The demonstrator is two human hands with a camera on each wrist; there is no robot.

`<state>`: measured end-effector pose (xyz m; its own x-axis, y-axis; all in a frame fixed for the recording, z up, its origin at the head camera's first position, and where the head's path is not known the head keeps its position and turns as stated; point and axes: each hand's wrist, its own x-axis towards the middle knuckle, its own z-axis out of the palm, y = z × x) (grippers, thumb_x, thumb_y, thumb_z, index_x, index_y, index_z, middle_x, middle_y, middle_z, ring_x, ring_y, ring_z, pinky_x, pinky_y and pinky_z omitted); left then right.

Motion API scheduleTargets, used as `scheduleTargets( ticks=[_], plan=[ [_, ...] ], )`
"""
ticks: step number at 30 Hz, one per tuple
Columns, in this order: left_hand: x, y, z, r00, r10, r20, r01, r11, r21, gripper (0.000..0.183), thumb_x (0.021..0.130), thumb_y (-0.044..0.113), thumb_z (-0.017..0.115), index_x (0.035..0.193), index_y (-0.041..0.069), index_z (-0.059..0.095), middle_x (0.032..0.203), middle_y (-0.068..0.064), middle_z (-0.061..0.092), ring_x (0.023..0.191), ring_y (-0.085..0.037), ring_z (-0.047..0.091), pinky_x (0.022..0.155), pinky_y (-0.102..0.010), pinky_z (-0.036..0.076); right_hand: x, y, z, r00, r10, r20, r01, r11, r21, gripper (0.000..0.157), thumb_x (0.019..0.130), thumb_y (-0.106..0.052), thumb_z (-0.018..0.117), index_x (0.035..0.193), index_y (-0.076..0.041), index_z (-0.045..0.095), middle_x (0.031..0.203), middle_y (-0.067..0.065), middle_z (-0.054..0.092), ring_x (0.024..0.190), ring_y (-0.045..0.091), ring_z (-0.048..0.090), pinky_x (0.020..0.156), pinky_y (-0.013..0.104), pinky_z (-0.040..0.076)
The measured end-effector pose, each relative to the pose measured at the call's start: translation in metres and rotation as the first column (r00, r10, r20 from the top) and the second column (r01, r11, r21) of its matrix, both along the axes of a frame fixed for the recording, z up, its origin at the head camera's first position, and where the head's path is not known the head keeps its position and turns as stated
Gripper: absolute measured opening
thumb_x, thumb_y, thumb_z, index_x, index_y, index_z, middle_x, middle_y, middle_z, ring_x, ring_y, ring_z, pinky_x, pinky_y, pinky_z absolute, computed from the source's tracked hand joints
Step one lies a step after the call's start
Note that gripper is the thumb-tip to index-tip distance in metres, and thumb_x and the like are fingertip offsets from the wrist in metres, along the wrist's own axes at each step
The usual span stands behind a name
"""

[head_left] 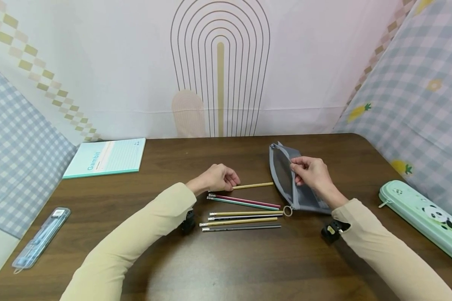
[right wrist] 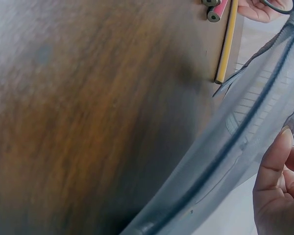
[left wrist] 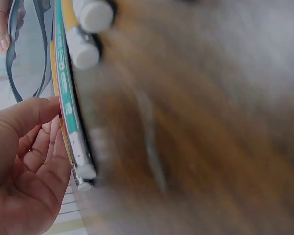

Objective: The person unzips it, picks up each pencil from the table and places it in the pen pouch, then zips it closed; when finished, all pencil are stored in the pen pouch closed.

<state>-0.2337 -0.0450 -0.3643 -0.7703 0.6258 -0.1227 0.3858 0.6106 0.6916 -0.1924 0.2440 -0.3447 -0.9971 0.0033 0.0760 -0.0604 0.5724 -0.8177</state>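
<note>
Pinching one end of a yellow pencil point(head_left: 253, 185), the left hand point(head_left: 220, 177) has its grip closed, thumb against fingers; the pencil's far end is at the parted mouth of a grey zip pouch point(head_left: 305, 197). The right hand point(head_left: 313, 172) grips the pouch's zipper edge between thumb and fingers. Six more pencils point(head_left: 242, 228) lie on the bench point(head_left: 196, 267) below the left hand, eraser ends to the left. A green panda pencil case point(head_left: 418, 213) is at right, a Gambit notebook point(head_left: 122, 156) at far left.
</note>
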Motion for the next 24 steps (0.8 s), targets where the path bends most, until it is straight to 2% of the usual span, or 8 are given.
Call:
scheduleTargets(
  ticks=[4, 8, 10, 14, 18, 20, 22, 24],
  plan=[
    [-0.002, -0.004, 0.003, 0.996, 0.009, -0.093, -0.015, 0.998, -0.061, 0.018, 0.077, -0.001, 0.070, 0.091, 0.010, 0.073, 0.081, 0.002, 0.071, 0.073, -0.004, 0.064, 0.075, -0.020, 0.053, 0.000, 0.000, 0.000, 1.000, 0.001, -0.001, -0.001, 1.000, 0.002, 0.027, 0.094, -0.007, 0.056, 0.116, 0.008, 0.060, 0.070, 0.002, 0.060, 0.048, 0.005, 0.056, 0.048, 0.024, 0.055],
    [-0.006, -0.009, 0.003, 0.990, 0.018, -0.138, -0.031, 0.995, -0.092, 0.016, 0.077, 0.002, 0.071, 0.089, 0.012, 0.074, 0.080, 0.003, 0.071, 0.072, -0.003, 0.063, 0.078, -0.022, 0.052, 0.000, -0.001, 0.001, 1.000, 0.002, -0.002, -0.002, 1.000, -0.003, 0.027, 0.094, -0.007, 0.056, 0.116, 0.008, 0.060, 0.072, 0.006, 0.061, 0.049, 0.005, 0.056, 0.048, 0.023, 0.054],
    [-0.007, -0.011, 0.003, 0.990, 0.030, -0.137, -0.043, 0.995, -0.092, 0.016, 0.077, 0.003, 0.071, 0.089, 0.011, 0.074, 0.080, 0.002, 0.072, 0.072, -0.003, 0.063, 0.078, -0.023, 0.052, 0.000, -0.002, 0.001, 1.000, 0.002, -0.003, -0.002, 1.000, -0.009, 0.028, 0.094, -0.007, 0.056, 0.116, 0.008, 0.060, 0.073, 0.006, 0.061, 0.048, 0.004, 0.056, 0.048, 0.022, 0.054],
    [-0.010, -0.014, 0.005, 0.993, 0.079, -0.089, -0.084, 0.995, -0.054, 0.014, 0.078, 0.005, 0.071, 0.092, 0.009, 0.075, 0.080, 0.000, 0.072, 0.071, -0.003, 0.061, 0.075, -0.020, 0.050, 0.000, -0.002, 0.001, 1.000, 0.001, -0.003, -0.001, 1.000, -0.020, 0.028, 0.093, -0.007, 0.057, 0.116, 0.009, 0.059, 0.073, 0.007, 0.061, 0.048, 0.004, 0.056, 0.048, 0.022, 0.054],
    [-0.011, -0.011, 0.008, 0.993, 0.118, -0.016, -0.118, 0.993, 0.016, 0.016, 0.080, 0.007, 0.070, 0.096, 0.007, 0.074, 0.082, -0.002, 0.072, 0.068, -0.003, 0.059, 0.068, -0.017, 0.048, 0.001, -0.003, 0.002, 1.000, 0.003, -0.007, -0.003, 1.000, -0.023, 0.029, 0.093, -0.007, 0.057, 0.117, 0.010, 0.059, 0.075, 0.011, 0.063, 0.048, 0.004, 0.056, 0.047, 0.022, 0.054],
    [-0.010, -0.006, 0.008, 0.989, 0.131, 0.072, -0.137, 0.988, 0.077, 0.017, 0.082, 0.005, 0.068, 0.099, 0.003, 0.072, 0.084, -0.004, 0.072, 0.069, -0.003, 0.058, 0.066, -0.016, 0.048, 0.000, -0.003, 0.002, 1.000, 0.007, -0.008, -0.007, 1.000, -0.024, 0.029, 0.093, -0.007, 0.057, 0.117, 0.010, 0.058, 0.076, 0.012, 0.063, 0.048, 0.004, 0.056, 0.047, 0.022, 0.054],
    [-0.008, 0.000, 0.008, 0.973, 0.141, 0.185, -0.169, 0.975, 0.143, 0.020, 0.083, 0.003, 0.066, 0.103, -0.001, 0.069, 0.086, -0.005, 0.070, 0.070, -0.004, 0.057, 0.066, -0.016, 0.050, 0.000, -0.004, 0.002, 1.000, 0.010, -0.009, -0.010, 1.000, -0.023, 0.029, 0.093, -0.007, 0.057, 0.117, 0.011, 0.058, 0.076, 0.012, 0.063, 0.048, 0.004, 0.056, 0.048, 0.022, 0.054],
    [-0.006, 0.008, 0.008, 0.939, 0.151, 0.310, -0.222, 0.953, 0.206, 0.023, 0.085, 0.000, 0.064, 0.108, -0.005, 0.066, 0.088, -0.006, 0.069, 0.072, -0.006, 0.057, 0.068, -0.017, 0.052, -0.001, -0.005, 0.001, 1.000, 0.013, -0.009, -0.013, 1.000, -0.023, 0.029, 0.093, -0.006, 0.057, 0.117, 0.011, 0.058, 0.075, 0.012, 0.063, 0.048, 0.004, 0.056, 0.048, 0.023, 0.054]
  ],
)
